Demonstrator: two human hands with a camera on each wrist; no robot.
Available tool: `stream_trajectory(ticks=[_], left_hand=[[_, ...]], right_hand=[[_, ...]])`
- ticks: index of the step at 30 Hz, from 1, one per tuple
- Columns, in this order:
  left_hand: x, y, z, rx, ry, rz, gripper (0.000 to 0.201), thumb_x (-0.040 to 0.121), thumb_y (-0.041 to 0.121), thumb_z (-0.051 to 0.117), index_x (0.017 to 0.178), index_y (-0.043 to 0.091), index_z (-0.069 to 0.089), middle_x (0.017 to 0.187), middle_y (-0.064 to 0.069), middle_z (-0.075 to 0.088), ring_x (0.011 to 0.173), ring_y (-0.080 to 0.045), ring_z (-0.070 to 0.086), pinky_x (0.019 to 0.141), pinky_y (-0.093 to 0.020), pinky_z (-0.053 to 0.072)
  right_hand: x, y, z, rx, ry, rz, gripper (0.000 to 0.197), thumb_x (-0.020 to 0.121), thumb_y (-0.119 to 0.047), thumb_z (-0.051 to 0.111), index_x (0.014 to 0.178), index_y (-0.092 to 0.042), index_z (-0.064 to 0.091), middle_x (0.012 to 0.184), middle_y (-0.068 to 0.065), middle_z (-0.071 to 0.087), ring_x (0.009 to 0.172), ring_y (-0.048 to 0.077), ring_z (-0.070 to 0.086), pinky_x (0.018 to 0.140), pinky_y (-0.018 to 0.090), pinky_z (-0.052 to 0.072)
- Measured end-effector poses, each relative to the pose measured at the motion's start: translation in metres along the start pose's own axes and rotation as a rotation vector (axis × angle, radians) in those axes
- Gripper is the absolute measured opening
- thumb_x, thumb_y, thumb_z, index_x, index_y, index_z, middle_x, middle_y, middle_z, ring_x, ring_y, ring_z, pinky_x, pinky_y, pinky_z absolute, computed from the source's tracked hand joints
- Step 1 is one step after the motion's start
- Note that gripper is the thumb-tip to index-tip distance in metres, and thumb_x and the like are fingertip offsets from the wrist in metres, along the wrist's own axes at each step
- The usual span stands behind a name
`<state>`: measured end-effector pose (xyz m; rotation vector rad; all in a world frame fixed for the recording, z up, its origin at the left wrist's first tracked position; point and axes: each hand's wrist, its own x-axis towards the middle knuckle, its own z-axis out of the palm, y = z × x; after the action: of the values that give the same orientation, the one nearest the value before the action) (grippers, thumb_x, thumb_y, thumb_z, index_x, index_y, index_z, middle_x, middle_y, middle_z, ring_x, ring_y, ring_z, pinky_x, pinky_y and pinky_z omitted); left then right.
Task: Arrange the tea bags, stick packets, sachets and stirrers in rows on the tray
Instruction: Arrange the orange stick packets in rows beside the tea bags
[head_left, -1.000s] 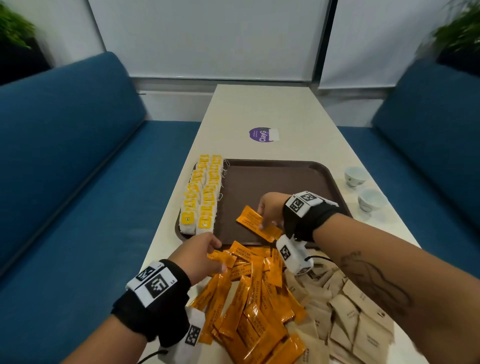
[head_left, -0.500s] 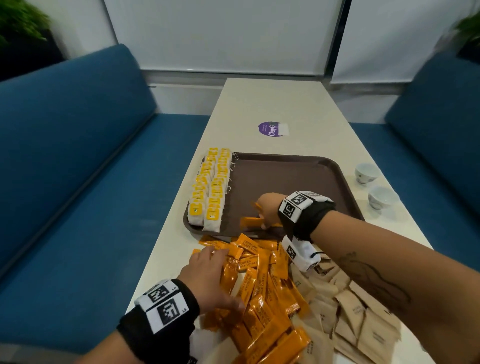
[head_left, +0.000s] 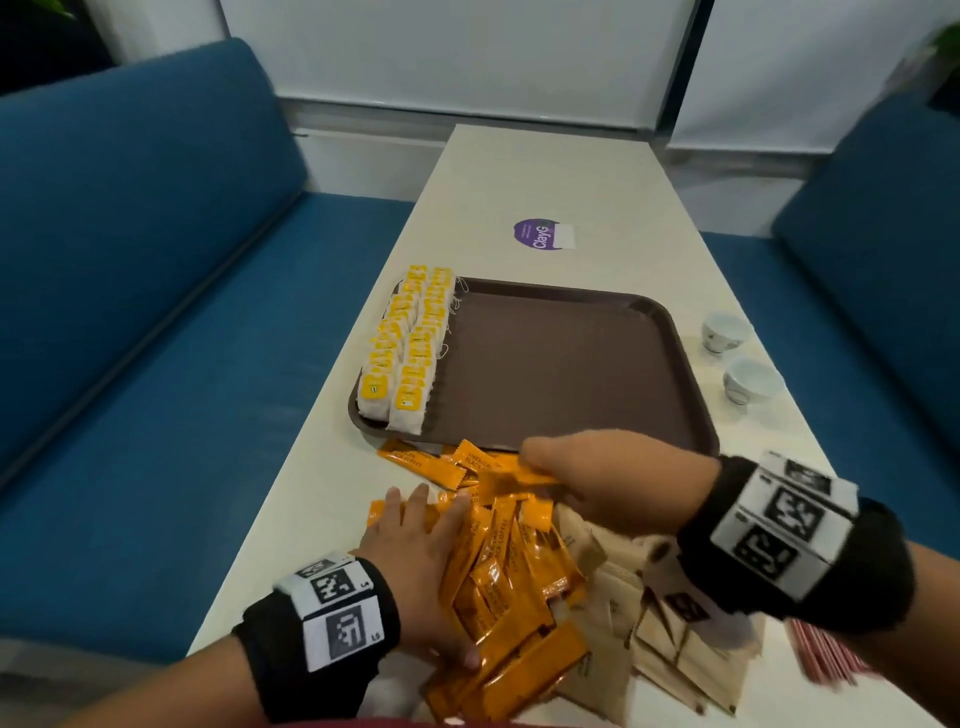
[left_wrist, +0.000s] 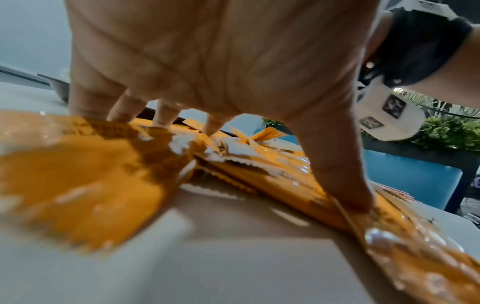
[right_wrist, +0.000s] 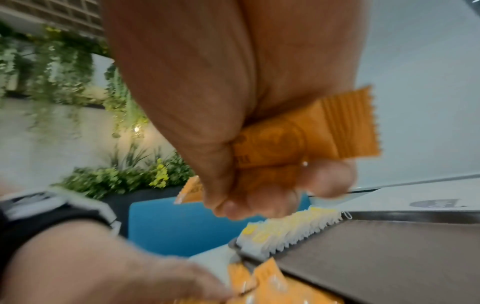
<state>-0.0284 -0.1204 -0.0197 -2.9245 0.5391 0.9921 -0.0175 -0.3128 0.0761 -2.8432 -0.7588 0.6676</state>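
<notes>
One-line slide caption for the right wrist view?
Right hand grips an orange stick packet above the brown tray, tea bags lined along its edge.

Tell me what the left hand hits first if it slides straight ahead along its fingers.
Probably the loose orange stick packets just beyond the left hand, then the tray near edge; depth is uncertain.

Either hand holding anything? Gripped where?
Right hand grips an orange stick packet around its middle. Left hand holds nothing, resting flat on the packet pile.

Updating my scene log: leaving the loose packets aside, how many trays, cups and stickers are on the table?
Tray: 1
White cups: 2
Purple sticker: 1
Total: 4
</notes>
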Motion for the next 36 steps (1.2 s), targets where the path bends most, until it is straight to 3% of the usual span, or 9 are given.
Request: stream_trajectory(ticks=[3,6,10,13,16,21,25,29,36], left_hand=[[0.002,0.003,-0.003,-0.018,0.085,0.025,0.128,0.059,0.067,0.072,0.147,0.031,-0.013,0.157,-0.007,-0.004,0.144,-0.032,0.001,0.116,-0.046,0.018],[0.008,0.004,-0.003,-0.019,0.177,0.056,0.113,0.068,0.059,0.069,0.149,0.028,-0.004,0.155,-0.007,0.008,0.141,-0.028,0.013,0.114,-0.039,0.025],[0.013,0.004,-0.004,-0.072,0.203,0.074,0.106,0.074,0.050,0.070,0.149,0.028,-0.001,0.154,-0.004,0.011,0.140,-0.026,0.015,0.114,-0.036,0.025],[0.012,-0.001,-0.008,-0.139,0.220,0.103,0.103,0.076,0.040,0.071,0.149,0.028,-0.001,0.152,-0.003,0.014,0.139,-0.024,0.018,0.113,-0.034,0.026],[0.009,-0.010,-0.011,-0.169,0.207,0.077,0.110,0.072,0.041,0.075,0.148,0.029,-0.002,0.152,-0.001,0.012,0.139,-0.024,0.017,0.112,-0.035,0.027],[0.006,-0.023,-0.011,-0.095,0.155,-0.058,0.114,0.066,0.046,0.078,0.148,0.028,0.002,0.149,-0.002,0.019,0.136,-0.025,0.023,0.108,-0.039,0.034],[0.004,-0.026,-0.011,-0.170,0.150,-0.060,0.093,0.074,0.034,0.075,0.146,0.026,0.016,0.142,-0.003,0.026,0.131,-0.024,0.029,0.107,-0.033,0.033],[0.006,-0.026,-0.014,-0.304,0.128,-0.049,0.073,0.078,0.022,0.072,0.137,0.027,0.029,0.135,-0.003,0.037,0.122,-0.021,0.046,0.099,-0.028,0.040],[0.010,-0.022,-0.019,-0.234,0.118,-0.045,0.043,0.087,0.020,0.061,0.124,0.015,0.041,0.123,-0.005,0.054,0.112,-0.021,0.053,0.087,-0.025,0.042]], right_hand=[[-0.012,-0.007,0.024,-0.068,-0.101,-0.086,0.026,0.093,-0.033,0.055,0.116,-0.025,0.046,0.098,-0.005,0.058,0.089,0.015,0.056,0.080,0.030,0.048],[-0.015,-0.016,0.049,-0.143,-0.157,-0.169,0.038,0.088,-0.028,0.062,0.122,-0.021,0.046,0.109,0.003,0.057,0.093,0.021,0.057,0.080,0.035,0.051],[-0.010,-0.030,0.068,-0.217,-0.183,-0.155,0.047,0.089,-0.020,0.059,0.132,-0.016,0.038,0.112,0.009,0.047,0.079,0.027,0.057,0.065,0.039,0.052],[-0.006,-0.034,0.073,-0.202,-0.164,-0.105,0.051,0.089,-0.019,0.059,0.134,-0.018,0.035,0.115,0.011,0.042,0.078,0.030,0.058,0.064,0.043,0.054],[-0.002,-0.035,0.077,-0.181,-0.089,-0.102,0.047,0.088,-0.018,0.060,0.128,-0.016,0.036,0.119,0.011,0.037,0.071,0.024,0.051,0.056,0.037,0.049],[0.009,-0.036,0.083,-0.184,-0.086,-0.100,0.061,0.081,-0.024,0.070,0.132,-0.016,0.037,0.121,0.008,0.037,0.080,0.023,0.054,0.060,0.037,0.051],[0.014,-0.037,0.084,-0.199,-0.093,-0.080,0.047,0.083,-0.022,0.067,0.123,-0.014,0.044,0.117,0.008,0.041,0.082,0.026,0.055,0.064,0.039,0.053],[0.018,-0.035,0.083,-0.182,-0.097,-0.064,0.052,0.081,-0.028,0.069,0.124,-0.014,0.044,0.117,0.007,0.042,0.087,0.026,0.056,0.068,0.038,0.052],[0.018,-0.036,0.081,-0.170,-0.101,-0.065,0.053,0.081,-0.031,0.070,0.123,-0.010,0.046,0.116,0.007,0.043,0.085,0.025,0.054,0.066,0.037,0.049]])
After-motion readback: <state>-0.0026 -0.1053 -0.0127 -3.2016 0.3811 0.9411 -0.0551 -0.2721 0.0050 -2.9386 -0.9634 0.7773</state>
